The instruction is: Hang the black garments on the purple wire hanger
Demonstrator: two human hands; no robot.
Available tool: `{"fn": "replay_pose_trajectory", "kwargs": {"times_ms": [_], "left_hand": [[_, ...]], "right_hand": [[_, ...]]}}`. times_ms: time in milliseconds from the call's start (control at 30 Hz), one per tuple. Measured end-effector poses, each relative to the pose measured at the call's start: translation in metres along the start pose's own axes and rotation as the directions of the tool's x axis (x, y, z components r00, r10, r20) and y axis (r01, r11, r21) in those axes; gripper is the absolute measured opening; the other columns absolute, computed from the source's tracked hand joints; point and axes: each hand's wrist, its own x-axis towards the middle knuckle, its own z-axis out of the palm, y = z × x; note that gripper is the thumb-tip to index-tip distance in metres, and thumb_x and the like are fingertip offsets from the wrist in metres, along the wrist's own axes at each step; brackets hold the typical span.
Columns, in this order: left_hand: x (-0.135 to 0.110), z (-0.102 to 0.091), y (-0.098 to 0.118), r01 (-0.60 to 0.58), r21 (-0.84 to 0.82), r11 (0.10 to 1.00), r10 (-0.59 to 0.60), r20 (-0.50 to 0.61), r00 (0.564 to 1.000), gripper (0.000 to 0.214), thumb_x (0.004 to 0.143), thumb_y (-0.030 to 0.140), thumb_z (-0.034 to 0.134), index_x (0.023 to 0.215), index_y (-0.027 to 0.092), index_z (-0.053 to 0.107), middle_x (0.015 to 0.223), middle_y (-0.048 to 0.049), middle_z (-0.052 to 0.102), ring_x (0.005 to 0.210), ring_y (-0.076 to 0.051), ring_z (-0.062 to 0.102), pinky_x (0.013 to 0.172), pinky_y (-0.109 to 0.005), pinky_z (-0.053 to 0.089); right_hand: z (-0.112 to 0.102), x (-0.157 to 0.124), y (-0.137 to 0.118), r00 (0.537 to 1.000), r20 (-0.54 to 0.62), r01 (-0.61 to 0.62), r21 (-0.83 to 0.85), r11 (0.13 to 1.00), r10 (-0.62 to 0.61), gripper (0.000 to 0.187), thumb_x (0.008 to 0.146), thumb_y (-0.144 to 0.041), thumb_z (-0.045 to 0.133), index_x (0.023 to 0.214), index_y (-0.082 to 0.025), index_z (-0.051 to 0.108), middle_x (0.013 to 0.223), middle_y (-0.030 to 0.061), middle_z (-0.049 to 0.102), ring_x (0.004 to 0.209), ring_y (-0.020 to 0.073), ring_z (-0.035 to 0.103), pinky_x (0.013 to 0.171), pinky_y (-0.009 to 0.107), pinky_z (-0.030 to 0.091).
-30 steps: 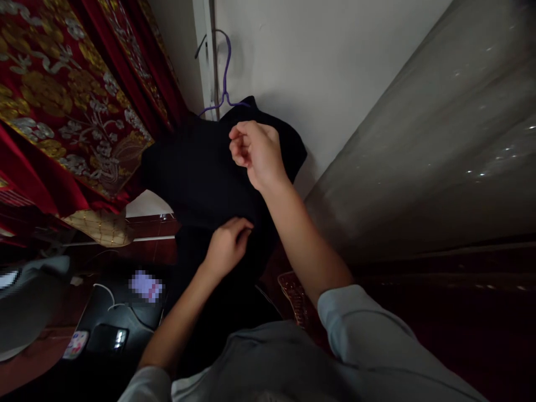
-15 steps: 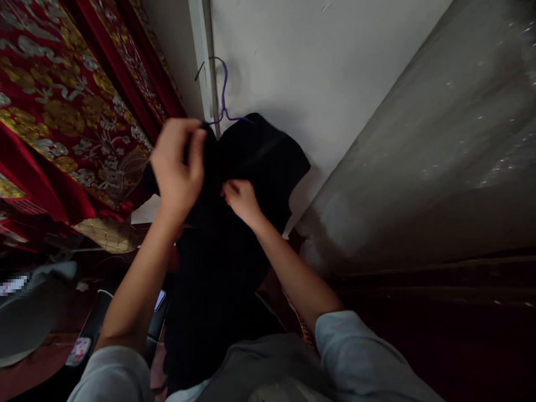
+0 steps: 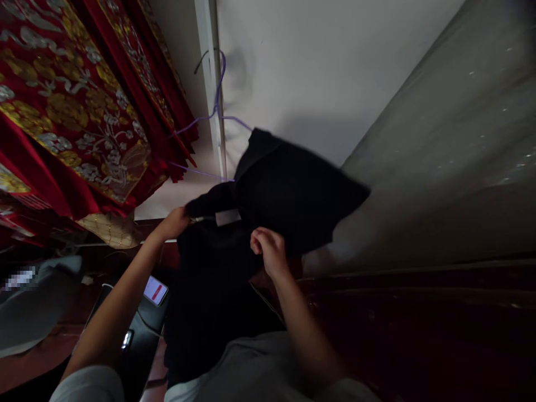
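A black top [image 3: 293, 184] hangs by one shoulder from a purple wire hanger [image 3: 218, 95]. Its left shoulder is off the hanger, whose left arm and lower wire show bare. A pale label [image 3: 228, 218] is visible inside the neck. My left hand [image 3: 175, 223] is closed on the top's left edge, below the hanger. At the front of the top, right of the label, my right hand [image 3: 270, 248] is closed with its fingers curled on the fabric. The body of the top drops into dark shadow, and its lower end is hard to make out.
The hanger hooks over a pale vertical pole [image 3: 211, 67] by a white wall. Red embroidered cloth [image 3: 84, 111] hangs at the left, and a plastic-covered grey surface [image 3: 439, 167] slopes at the right. A lit phone [image 3: 156, 291] lies on a black surface at lower left.
My left hand has moved down, drawing the top's left shoulder off the hanger. My right hand has shifted down and right. The label and the hanger's bare left side now show.
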Motion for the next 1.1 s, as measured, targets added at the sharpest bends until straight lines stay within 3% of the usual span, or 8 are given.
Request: {"fn": "replay_pose_trajectory", "kwargs": {"times_ms": [100,300,433,567,800,900,1000,1100], "left_hand": [[-0.008,0.0,0.027,-0.039,-0.072,0.997,0.047,0.119,0.992,0.024,0.097,0.035,0.059,0.084,0.017,0.067,0.078,-0.0028,0.067,0.074,-0.017,0.062,0.07,-0.03,0.052],[-0.018,0.016,0.097,-0.28,-0.369,0.886,0.222,-0.193,0.956,0.029,0.102,0.044,0.061,0.091,0.017,0.065,0.083,-0.0029,0.063,0.077,-0.014,0.06,0.072,-0.025,0.051],[-0.023,0.026,0.129,-0.405,-0.364,0.839,0.336,-0.239,0.911,0.025,0.102,0.042,0.062,0.097,0.018,0.069,0.094,-0.0061,0.067,0.088,-0.017,0.064,0.082,-0.028,0.053],[-0.015,0.02,0.131,-0.539,-0.228,0.811,0.387,-0.482,0.786,0.028,0.1,0.047,0.066,0.096,0.019,0.068,0.1,-0.0068,0.066,0.1,-0.018,0.064,0.093,-0.031,0.052],[0.005,-0.003,0.103,-0.507,-0.215,0.835,0.275,-0.636,0.721,0.037,0.095,0.058,0.069,0.095,0.021,0.065,0.078,-0.0002,0.059,0.067,-0.012,0.056,0.061,-0.023,0.045],[-0.001,-0.006,0.096,-0.451,-0.292,0.844,0.26,-0.512,0.819,0.04,0.096,0.061,0.066,0.103,0.022,0.065,0.083,-0.0022,0.064,0.071,-0.014,0.06,0.062,-0.025,0.048],[-0.012,0.003,0.087,-0.266,-0.393,0.88,0.245,-0.103,0.964,0.045,0.099,0.063,0.058,0.116,0.022,0.065,0.096,-0.0057,0.07,0.086,-0.021,0.067,0.074,-0.031,0.055],[-0.02,0.019,0.071,-0.168,-0.233,0.958,0.236,0.305,0.923,0.044,0.096,0.058,0.062,0.116,0.019,0.069,0.105,-0.0084,0.073,0.098,-0.025,0.068,0.088,-0.039,0.056]], "right_hand": [[0.001,0.008,-0.006,0.999,0.033,-0.001,-0.058,0.998,0.003,0.035,0.086,-0.048,0.06,0.065,-0.021,0.056,0.052,-0.0033,0.045,0.05,0.0106,0.041,0.051,0.025,0.032],[0.018,0.001,-0.019,0.953,0.229,0.258,-0.265,0.929,-0.199,0.051,0.083,-0.048,0.077,0.125,-0.024,0.06,0.129,0.0095,0.066,0.12,0.0249,0.063,0.105,0.043,0.051],[0.039,0.011,-0.038,0.891,0.295,0.432,-0.324,0.842,-0.344,0.047,0.086,-0.046,0.078,0.123,-0.024,0.06,0.126,0.0107,0.066,0.119,0.0274,0.063,0.106,0.047,0.052],[0.057,0.032,-0.064,0.864,0.285,0.495,-0.325,0.806,-0.415,0.024,0.093,-0.04,0.067,0.11,-0.022,0.064,0.106,0.008,0.072,0.098,0.0241,0.07,0.088,0.039,0.058],[0.058,0.05,-0.117,0.726,0.567,0.648,-0.372,0.665,-0.39,0.016,0.095,-0.023,0.053,0.101,-0.02,0.068,0.115,0.0099,0.069,0.11,0.0244,0.067,0.1,0.041,0.054],[0.058,0.065,-0.127,0.763,0.574,0.543,-0.322,0.775,-0.297,0.016,0.093,-0.022,0.052,0.092,-0.02,0.068,0.097,0.0045,0.07,0.096,0.0217,0.068,0.095,0.04,0.055],[0.06,0.09,-0.129,0.861,0.437,0.374,-0.194,0.907,-0.262,0.018,0.095,-0.03,0.051,0.094,-0.021,0.067,0.089,0.0016,0.069,0.092,0.0202,0.068,0.091,0.038,0.058],[0.062,0.123,-0.131,0.902,0.375,0.281,-0.135,0.95,-0.213,0.025,0.097,-0.043,0.055,0.091,-0.021,0.066,0.084,0.0016,0.067,0.09,0.0207,0.069,0.087,0.037,0.06]]}}
